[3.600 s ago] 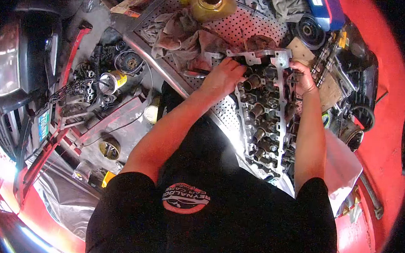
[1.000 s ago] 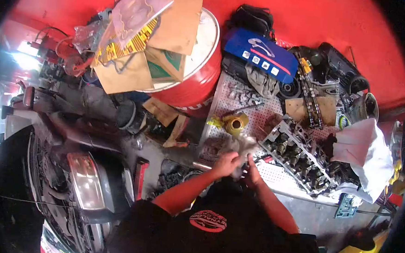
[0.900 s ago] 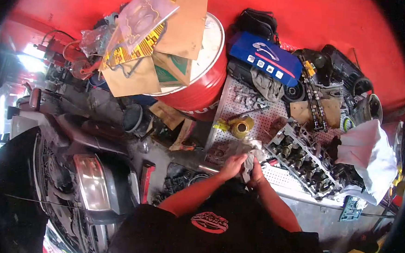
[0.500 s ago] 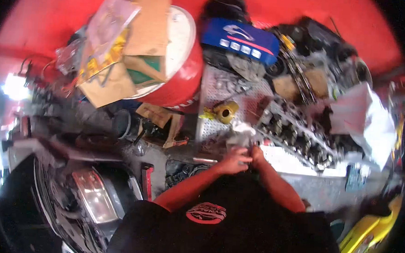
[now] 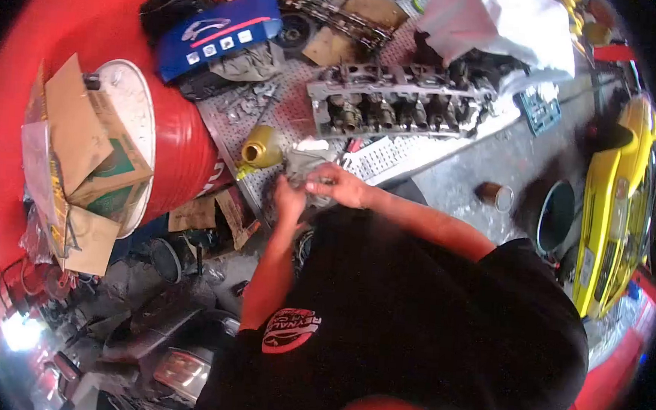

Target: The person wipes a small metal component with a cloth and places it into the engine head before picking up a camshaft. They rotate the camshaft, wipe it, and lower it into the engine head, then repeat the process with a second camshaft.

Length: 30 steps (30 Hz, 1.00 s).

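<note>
A crumpled grey rag (image 5: pixel 305 166) is bunched up at the near edge of the perforated metal bench, with both hands on it. My left hand (image 5: pixel 289 200) closes on its near left side; its fingertips are partly hidden. On the right of the cloth, my right hand (image 5: pixel 340 186) has thumb and fingers pinching it. Just beyond my left hand a yellow bottle (image 5: pixel 263 146) lies on its side, its round opening facing me. Past the rag, a metal engine cylinder head (image 5: pixel 399 104) rests on the bench.
On the bench (image 5: pixel 383 159) are a blue box (image 5: pixel 220 34), cardboard, metal shafts (image 5: pixel 332 13) and white sheeting (image 5: pixel 497 24). A red drum (image 5: pixel 185 151) carrying an open carton (image 5: pixel 110 146) stands left. Right, on the floor, are a can (image 5: pixel 496 196) and a dark bucket (image 5: pixel 557 211).
My view has swung to the right, so the bench appears rotated and further left. Both hands stay on the rag; my right hand now shows a clearer pinch on it.
</note>
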{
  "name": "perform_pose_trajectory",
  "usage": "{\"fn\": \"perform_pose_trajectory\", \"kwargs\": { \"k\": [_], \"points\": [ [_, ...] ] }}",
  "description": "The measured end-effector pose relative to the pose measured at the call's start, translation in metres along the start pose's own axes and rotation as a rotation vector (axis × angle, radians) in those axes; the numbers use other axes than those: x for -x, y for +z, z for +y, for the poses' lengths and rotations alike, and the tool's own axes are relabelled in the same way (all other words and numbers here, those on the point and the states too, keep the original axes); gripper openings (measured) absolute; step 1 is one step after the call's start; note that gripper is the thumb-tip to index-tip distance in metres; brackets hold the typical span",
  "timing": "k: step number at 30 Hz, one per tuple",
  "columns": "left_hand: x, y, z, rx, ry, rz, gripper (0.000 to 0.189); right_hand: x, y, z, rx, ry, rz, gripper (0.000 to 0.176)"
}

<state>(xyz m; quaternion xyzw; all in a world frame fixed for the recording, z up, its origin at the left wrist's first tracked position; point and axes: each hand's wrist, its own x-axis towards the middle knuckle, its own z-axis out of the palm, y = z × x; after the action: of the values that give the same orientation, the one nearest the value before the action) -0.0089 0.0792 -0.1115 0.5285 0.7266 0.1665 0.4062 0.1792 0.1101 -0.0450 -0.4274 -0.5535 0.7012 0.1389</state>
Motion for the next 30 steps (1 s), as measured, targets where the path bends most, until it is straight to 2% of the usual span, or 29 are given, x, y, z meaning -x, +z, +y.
{"fn": "perform_pose_trajectory", "kwargs": {
  "k": [1,2,5,7,8,9,10,11,12,13,14,16,17,19,21,22,23,24,25,26,27,28,30],
  "points": [
    [-0.002,-0.004,0.006,0.030,0.079,0.049,0.035,-0.003,0.000,0.005,-0.156,0.157,0.082,0.101],
    [0.003,-0.003,0.013,0.155,0.055,0.021,0.034,-0.008,0.004,0.016,-0.314,0.311,0.159,0.099],
    [0.003,0.021,0.007,0.031,0.219,-0.359,0.037,-0.053,0.030,0.094,-0.462,0.342,0.299,0.090],
    [0.010,0.015,-0.004,-0.063,0.390,-0.441,0.040,-0.055,0.033,0.084,-0.539,0.324,0.339,0.082],
    [0.014,0.015,-0.007,-0.104,0.455,-0.384,0.040,-0.051,0.033,0.081,-0.248,0.420,0.546,0.071],
    [0.020,0.009,0.003,-0.145,0.516,-0.320,0.041,-0.052,0.025,0.079,-0.236,0.460,0.494,0.070],
    [0.030,0.003,0.004,-0.077,0.414,-0.296,0.039,-0.053,0.020,0.078,-0.232,0.504,0.432,0.068],
    [0.029,-0.007,0.006,0.091,0.477,-0.343,0.040,-0.054,0.018,0.076,-0.230,0.543,0.370,0.066],
    [0.033,-0.015,0.010,0.243,0.348,-0.393,0.040,-0.036,0.015,0.042,-0.471,0.547,0.460,0.074],
    [0.037,-0.021,0.012,0.392,0.218,-0.442,0.040,-0.046,0.013,0.055,-0.439,0.516,0.454,0.077],
    [0.040,-0.023,0.011,0.287,0.234,-0.325,0.039,-0.060,0.013,0.078,-0.411,0.492,0.448,0.080],
    [0.048,-0.017,0.007,0.090,0.259,-0.089,0.038,-0.048,0.016,0.055,-0.436,0.284,0.326,0.096],
    [0.052,-0.011,-0.007,0.003,0.196,-0.102,0.037,-0.036,0.015,0.031,-0.236,0.307,0.283,0.101],
    [0.057,0.011,-0.065,-0.165,0.074,-0.103,0.037,-0.034,0.027,0.055,0.368,0.227,0.252,0.102],
    [0.070,0.033,-0.127,-0.435,-0.033,-0.463,0.045,-0.001,0.023,0.039,0.294,0.174,0.166,0.096],
    [0.085,0.032,-0.134,-0.280,-0.126,-0.552,0.046,0.017,0.014,0.035,0.290,0.145,0.167,0.092],
    [0.100,0.028,-0.124,0.001,-0.274,-0.588,0.047,0.039,0.005,0.033,0.285,0.119,0.165,0.088],
    [0.116,0.018,-0.104,0.318,-0.434,-0.584,0.047,0.065,-0.004,0.033,0.345,0.241,0.244,0.076],
    [0.131,0.004,-0.077,0.545,-0.539,-0.563,0.048,0.092,-0.016,0.048,0.359,0.302,0.322,0.063],
    [0.138,-0.009,-0.052,0.712,-0.609,-0.540,0.049,0.118,-0.031,0.093,0.461,0.307,0.318,0.057],
    [0.138,-0.018,-0.035,0.802,-0.644,-0.522,0.050,0.151,-0.035,0.070,0.470,0.577,0.358,0.058],
    [0.136,-0.022,-0.028,0.803,-0.653,-0.524,0.051,0.182,-0.039,0.130,0.538,0.749,0.383,0.067],
    [0.125,-0.014,-0.046,0.598,-0.612,-0.596,0.050,0.231,-0.036,0.209,-0.927,0.786,0.299,0.065]
  ]
}}
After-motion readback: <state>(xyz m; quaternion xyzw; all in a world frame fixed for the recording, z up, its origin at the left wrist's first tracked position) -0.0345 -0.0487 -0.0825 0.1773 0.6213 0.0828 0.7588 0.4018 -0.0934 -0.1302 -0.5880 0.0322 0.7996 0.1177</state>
